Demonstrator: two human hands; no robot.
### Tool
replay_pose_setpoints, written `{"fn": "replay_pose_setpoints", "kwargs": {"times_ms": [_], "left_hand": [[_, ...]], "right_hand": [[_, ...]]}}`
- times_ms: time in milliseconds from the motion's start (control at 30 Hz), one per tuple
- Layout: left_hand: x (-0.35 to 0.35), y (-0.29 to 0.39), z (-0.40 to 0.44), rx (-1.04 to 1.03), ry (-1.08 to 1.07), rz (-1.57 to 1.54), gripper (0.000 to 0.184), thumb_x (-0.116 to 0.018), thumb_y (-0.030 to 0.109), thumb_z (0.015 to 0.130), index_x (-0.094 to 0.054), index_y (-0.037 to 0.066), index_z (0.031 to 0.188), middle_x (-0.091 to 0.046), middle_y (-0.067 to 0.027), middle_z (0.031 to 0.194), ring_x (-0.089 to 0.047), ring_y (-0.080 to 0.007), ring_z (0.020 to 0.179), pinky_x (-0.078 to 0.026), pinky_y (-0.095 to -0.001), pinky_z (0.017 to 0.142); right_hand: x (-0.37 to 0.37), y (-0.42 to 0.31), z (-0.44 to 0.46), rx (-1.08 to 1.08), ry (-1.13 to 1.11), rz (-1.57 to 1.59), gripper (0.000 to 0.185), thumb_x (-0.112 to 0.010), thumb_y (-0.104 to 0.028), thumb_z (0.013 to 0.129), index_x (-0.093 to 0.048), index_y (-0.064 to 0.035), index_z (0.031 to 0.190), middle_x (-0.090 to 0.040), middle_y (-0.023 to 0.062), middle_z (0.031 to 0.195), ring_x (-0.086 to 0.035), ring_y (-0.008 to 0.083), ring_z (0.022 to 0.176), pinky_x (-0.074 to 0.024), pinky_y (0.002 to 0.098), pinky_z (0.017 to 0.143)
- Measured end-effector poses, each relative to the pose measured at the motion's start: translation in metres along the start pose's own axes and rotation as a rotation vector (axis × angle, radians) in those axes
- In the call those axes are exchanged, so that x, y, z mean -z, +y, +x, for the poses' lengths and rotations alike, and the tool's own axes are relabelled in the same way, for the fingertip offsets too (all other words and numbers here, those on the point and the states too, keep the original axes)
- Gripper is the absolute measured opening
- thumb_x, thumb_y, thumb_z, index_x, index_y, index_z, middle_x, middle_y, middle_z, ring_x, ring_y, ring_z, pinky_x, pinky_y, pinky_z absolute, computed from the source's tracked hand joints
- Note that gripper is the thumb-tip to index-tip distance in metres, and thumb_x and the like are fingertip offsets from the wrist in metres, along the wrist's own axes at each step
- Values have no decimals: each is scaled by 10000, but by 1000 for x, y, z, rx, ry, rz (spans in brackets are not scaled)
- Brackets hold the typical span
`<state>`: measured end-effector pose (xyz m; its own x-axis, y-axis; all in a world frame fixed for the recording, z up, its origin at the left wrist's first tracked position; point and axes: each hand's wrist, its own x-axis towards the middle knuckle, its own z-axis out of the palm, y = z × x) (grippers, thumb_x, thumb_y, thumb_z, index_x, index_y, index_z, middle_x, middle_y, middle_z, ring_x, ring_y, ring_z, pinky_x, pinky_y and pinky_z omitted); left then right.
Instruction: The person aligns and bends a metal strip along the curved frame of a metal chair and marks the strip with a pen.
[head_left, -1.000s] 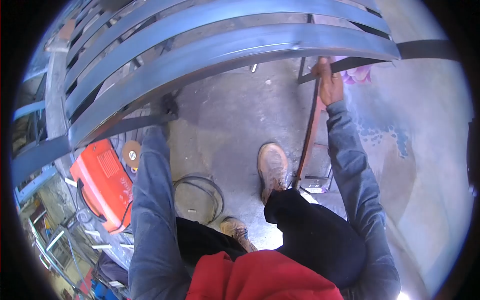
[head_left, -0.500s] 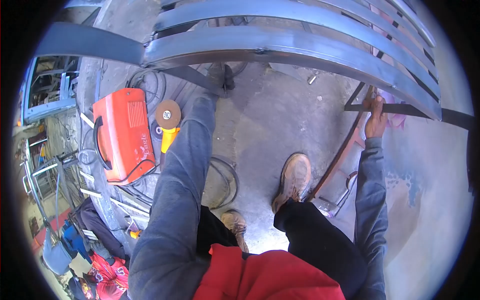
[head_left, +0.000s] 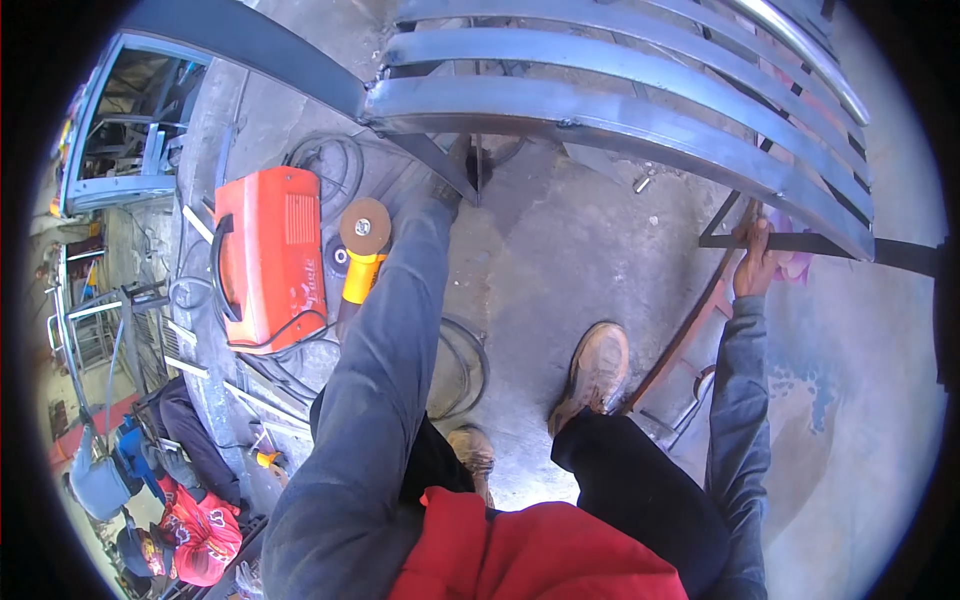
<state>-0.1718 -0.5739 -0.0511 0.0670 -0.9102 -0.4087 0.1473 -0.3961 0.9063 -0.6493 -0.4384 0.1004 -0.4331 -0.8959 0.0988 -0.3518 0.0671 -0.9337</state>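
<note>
Nearest on the left there's another person [head_left: 200, 535] in a red top, and your right shoe [head_left: 598, 365] is planted near the middle of the floor. A rusty-brown rail [head_left: 690, 328] runs from beside that shoe up toward your right hand [head_left: 755, 270]. Left of your left sleeve sits a yellow grinder [head_left: 359, 282], with an orange machine [head_left: 275, 260] just beyond it to the left.

Your right hand looks closed around the low dark bar [head_left: 800, 243] under the right end of the slatted metal frame [head_left: 600, 112]. Your left hand [head_left: 458, 172] is at the slanted strut [head_left: 430, 158] under the left part — too dark to tell if it's gripping.

The frame lies on the far side of both hands, long axis going left to right, right end dipping nearer you. Your right hand is the nearer one.

Containers — can't say for sure, but the blue rectangular frame [head_left: 125, 193] at far left shows metal pieces inside its outline.
</note>
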Motion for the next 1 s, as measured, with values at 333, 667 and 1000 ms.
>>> {"fn": "replay_pose_setpoints", "kwargs": {"times_ms": [333,667,1000], "left_hand": [[0,306,-142,-509,-97,-267,475,-490,417,978,-581,3,1192,-628,-136,1120,-624,-229,1005,-498,-362,885],[-50,448,-273,-589,-612,-216,607,-424,534,989,-462,47,1350,-577,-88,1159,-525,-211,1092,-419,-359,980],[-79,445,-298,-487,-529,-451,405,-479,385,990,-529,99,1271,-628,-104,1103,-594,-187,967,-506,-324,840]], "right_hand": [[13,-4,1,-49,-84,-150,568,-448,-520,987,-599,23,1057,-643,120,943,-575,201,912,-433,334,869],[113,-30,-75,-525,-491,-415,514,-635,-358,909,-531,-70,1322,-618,128,1178,-599,270,1045,-519,409,839],[174,-204,-124,-397,-302,-373,632,-615,-519,887,-543,-66,1321,-629,97,1154,-609,207,974,-520,351,773]]}}
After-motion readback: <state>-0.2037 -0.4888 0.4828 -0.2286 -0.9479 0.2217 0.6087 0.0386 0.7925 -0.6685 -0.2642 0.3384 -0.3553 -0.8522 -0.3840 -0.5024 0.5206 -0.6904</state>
